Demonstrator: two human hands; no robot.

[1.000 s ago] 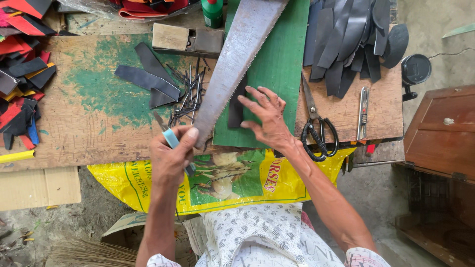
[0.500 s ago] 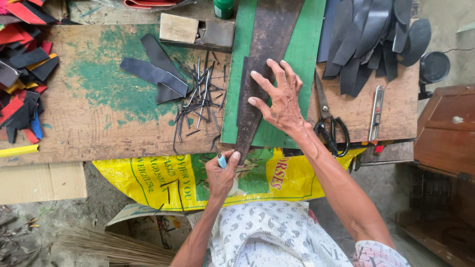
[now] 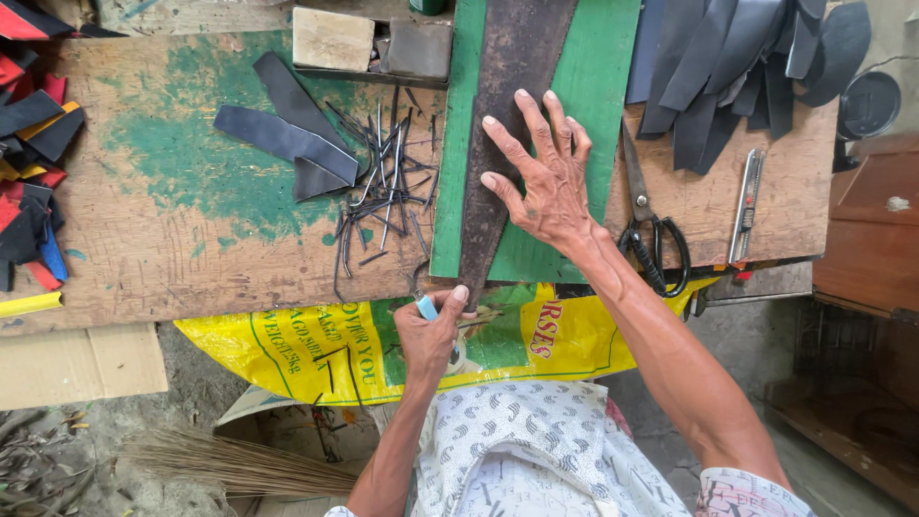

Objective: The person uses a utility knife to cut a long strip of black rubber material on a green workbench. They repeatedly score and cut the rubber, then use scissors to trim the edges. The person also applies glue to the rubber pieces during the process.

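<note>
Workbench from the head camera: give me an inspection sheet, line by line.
Surface: worn wooden bench with green paint patches.
Job's things: long dark tapered strip on green cutting mat; small light-blue tool.
Clutter: metal nails, dark strips, scissors, utility knife, red and black scraps.
Hands: right hand flat on the strip; left hand grips the blue tool.
Cables: nothing seen.
Surroundings: yellow sack, broom, wooden cabinet.

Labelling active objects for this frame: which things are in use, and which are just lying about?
In use:
right hand pressing flat on tapered metal blade
green cutting mat
left hand gripping small blue-handled tool

Lying about:
scissors
utility knife
nails
dark strips
</note>
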